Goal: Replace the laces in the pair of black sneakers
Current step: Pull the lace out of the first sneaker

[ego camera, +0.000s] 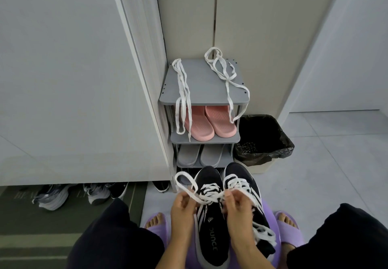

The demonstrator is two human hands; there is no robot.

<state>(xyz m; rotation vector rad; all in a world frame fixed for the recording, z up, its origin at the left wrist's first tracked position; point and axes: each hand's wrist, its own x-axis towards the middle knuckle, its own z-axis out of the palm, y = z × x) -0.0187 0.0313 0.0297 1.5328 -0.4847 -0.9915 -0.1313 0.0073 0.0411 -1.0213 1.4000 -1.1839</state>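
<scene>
Two hands: left hand (182, 208), right hand (237, 208) pinching white lace (206, 197) | two black sneakers (210, 224) | two spare laces (182, 92)

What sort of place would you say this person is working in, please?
Probably a home entryway or shoe corner: a grey shoe rack holds pink slippers, more shoes sit under a cabinet beside a floor mat, and a lined bin stands on the tiled floor.

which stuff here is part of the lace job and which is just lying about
Job: black sneakers, white lace in both hands, two loose laces on the rack top.
Lying about: pink slippers, grey slippers, bin, shoes under the cabinet.
</scene>
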